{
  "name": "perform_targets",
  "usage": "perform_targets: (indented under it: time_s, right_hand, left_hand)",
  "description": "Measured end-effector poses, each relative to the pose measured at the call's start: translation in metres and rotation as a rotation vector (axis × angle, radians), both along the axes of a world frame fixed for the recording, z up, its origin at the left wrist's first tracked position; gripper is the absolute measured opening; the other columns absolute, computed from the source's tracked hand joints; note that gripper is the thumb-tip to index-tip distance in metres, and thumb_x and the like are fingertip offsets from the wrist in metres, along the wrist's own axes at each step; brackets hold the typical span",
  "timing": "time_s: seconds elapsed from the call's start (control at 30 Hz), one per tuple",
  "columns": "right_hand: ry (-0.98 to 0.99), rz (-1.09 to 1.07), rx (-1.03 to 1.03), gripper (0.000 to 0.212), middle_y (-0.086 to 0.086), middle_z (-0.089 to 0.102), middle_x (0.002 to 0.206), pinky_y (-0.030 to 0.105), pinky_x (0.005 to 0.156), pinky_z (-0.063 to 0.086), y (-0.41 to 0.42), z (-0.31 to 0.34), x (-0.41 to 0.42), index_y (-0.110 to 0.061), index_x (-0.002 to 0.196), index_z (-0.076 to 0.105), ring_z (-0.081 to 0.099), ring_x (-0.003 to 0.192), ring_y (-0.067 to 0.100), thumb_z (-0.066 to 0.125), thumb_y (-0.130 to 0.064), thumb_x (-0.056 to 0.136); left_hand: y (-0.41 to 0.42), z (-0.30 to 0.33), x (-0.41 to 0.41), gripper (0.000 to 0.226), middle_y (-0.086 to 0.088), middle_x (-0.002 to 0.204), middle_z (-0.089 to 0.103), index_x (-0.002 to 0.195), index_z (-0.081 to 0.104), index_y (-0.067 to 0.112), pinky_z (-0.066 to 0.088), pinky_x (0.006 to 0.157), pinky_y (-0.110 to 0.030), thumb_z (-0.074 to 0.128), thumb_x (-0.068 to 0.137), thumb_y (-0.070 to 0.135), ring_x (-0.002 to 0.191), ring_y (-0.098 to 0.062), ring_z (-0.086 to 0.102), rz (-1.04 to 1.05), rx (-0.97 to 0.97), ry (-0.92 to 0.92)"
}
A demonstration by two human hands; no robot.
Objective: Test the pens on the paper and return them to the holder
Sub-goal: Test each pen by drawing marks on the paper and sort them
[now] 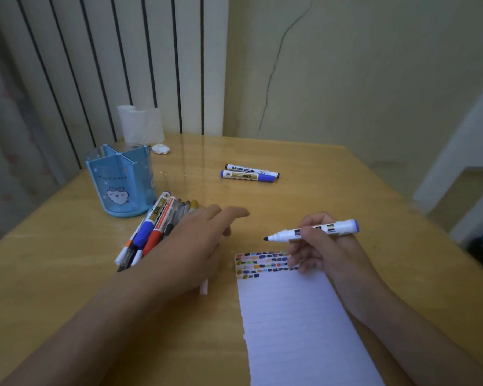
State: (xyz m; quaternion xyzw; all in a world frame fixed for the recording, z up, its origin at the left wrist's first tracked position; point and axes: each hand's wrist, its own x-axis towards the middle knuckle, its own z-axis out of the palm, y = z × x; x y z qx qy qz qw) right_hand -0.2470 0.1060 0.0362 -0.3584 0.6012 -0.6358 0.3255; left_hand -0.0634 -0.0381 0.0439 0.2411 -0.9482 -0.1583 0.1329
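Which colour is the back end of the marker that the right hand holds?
Blue-purple, on the white marker in the right hand; head view.

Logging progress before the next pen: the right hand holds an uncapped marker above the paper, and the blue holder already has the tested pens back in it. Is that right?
Not quite. In the head view the blue holder looks empty; the pens lie on the table beside it. The right hand does hold the uncapped marker above the paper.

Loose pens (pixel 151 232) just beside holder (pixel 122 181)
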Motion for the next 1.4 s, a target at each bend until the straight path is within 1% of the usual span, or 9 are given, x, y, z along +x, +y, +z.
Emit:
perform_targets:
  time_s: [0.13, 0.27, 0.33, 0.47, 0.67, 0.87, 1.07, 1.2, 1.4]
  right_hand:
    - [0.056, 0.025, -0.051, 0.014, 0.011, 0.065, 0.066, 0.026, 0.049, 0.049, 0.003, -0.001, -0.001, -0.006, 0.092, 0.064, 0.064, 0.055, 0.02, 0.073, -0.015, 0.086]
    - [0.015, 0.047, -0.036, 0.019, 0.01, 0.068, 0.071, 0.025, 0.053, 0.052, 0.003, 0.0, -0.001, -0.01, 0.097, 0.072, 0.066, 0.06, 0.018, 0.07, -0.021, 0.082]
    - [-0.041, 0.045, -0.024, 0.02, 0.012, 0.07, 0.074, 0.025, 0.053, 0.053, 0.002, 0.001, 0.0, -0.017, 0.09, 0.076, 0.067, 0.061, 0.02, 0.061, -0.027, 0.081]
    - [-0.052, 0.058, -0.011, 0.013, 0.014, 0.071, 0.076, 0.025, 0.054, 0.053, 0.001, 0.001, -0.002, -0.02, 0.088, 0.076, 0.067, 0.062, 0.021, 0.064, -0.022, 0.088]
    - [-0.062, 0.074, -0.004, 0.019, 0.016, 0.071, 0.075, 0.025, 0.052, 0.053, 0.001, 0.001, 0.001, -0.015, 0.091, 0.073, 0.067, 0.06, 0.021, 0.062, -0.026, 0.08]
    - [-0.051, 0.077, 0.017, 0.004, 0.017, 0.073, 0.078, 0.024, 0.052, 0.053, 0.001, 0.002, 0.003, -0.008, 0.099, 0.061, 0.067, 0.058, 0.021, 0.063, -0.006, 0.095]
    - [0.029, 0.101, 0.017, 0.028, 0.017, 0.076, 0.085, 0.025, 0.056, 0.054, 0.005, 0.003, 0.004, -0.008, 0.097, 0.064, 0.07, 0.063, 0.021, 0.081, -0.02, 0.079]
    - [0.092, 0.099, 0.027, 0.031, 0.015, 0.077, 0.087, 0.023, 0.057, 0.055, 0.007, 0.003, 0.004, -0.008, 0.1, 0.069, 0.07, 0.066, 0.019, 0.071, -0.027, 0.075]
    - [0.248, 0.102, 0.043, 0.029, 0.01, 0.077, 0.083, 0.022, 0.057, 0.052, 0.01, 0.003, 0.002, -0.012, 0.099, 0.074, 0.068, 0.065, 0.013, 0.073, -0.028, 0.076]
  left_hand:
    - [0.001, 0.001, -0.001, 0.086, 0.026, 0.119, 0.039, 0.147, 0.014, 0.055, 0.05, 0.081, -0.017, 0.057, 0.094, 0.002, 0.107, -0.001, 0.049, 0.011, 0.07, 0.087]
    - [0.0, 0.001, 0.002, 0.074, 0.024, 0.099, 0.053, 0.132, 0.034, 0.053, 0.048, 0.076, -0.012, 0.065, 0.088, 0.001, 0.094, 0.003, 0.055, 0.032, 0.103, 0.169]
    - [0.001, 0.002, 0.002, 0.068, 0.024, 0.096, 0.055, 0.119, 0.037, 0.054, 0.048, 0.075, -0.011, 0.066, 0.087, 0.002, 0.094, 0.004, 0.055, 0.029, 0.105, 0.184]
    - [0.004, 0.003, 0.002, 0.057, 0.027, 0.096, 0.054, 0.108, 0.04, 0.052, 0.045, 0.07, -0.006, 0.066, 0.089, 0.005, 0.093, 0.008, 0.054, 0.023, 0.105, 0.199]
    - [0.007, 0.006, 0.003, 0.054, 0.028, 0.095, 0.054, 0.107, 0.04, 0.053, 0.046, 0.072, -0.007, 0.064, 0.091, 0.006, 0.093, 0.008, 0.054, 0.003, 0.114, 0.196]
    - [0.011, 0.007, 0.001, 0.05, 0.029, 0.1, 0.053, 0.107, 0.043, 0.053, 0.049, 0.077, -0.011, 0.068, 0.09, 0.014, 0.097, 0.008, 0.054, -0.057, 0.105, 0.191]
    - [0.007, 0.005, 0.002, 0.03, 0.024, 0.102, 0.055, 0.112, 0.058, 0.045, 0.047, 0.075, -0.011, 0.067, 0.091, 0.026, 0.097, 0.007, 0.053, -0.055, 0.069, 0.203]
    - [0.005, 0.004, 0.002, 0.021, 0.029, 0.091, 0.057, 0.11, 0.062, 0.041, 0.042, 0.068, -0.007, 0.065, 0.092, 0.03, 0.094, 0.012, 0.052, -0.026, 0.072, 0.162]
    - [0.008, 0.005, 0.003, 0.02, 0.027, 0.089, 0.057, 0.107, 0.065, 0.036, 0.043, 0.07, -0.006, 0.066, 0.092, 0.023, 0.093, 0.008, 0.054, -0.019, 0.065, 0.175]
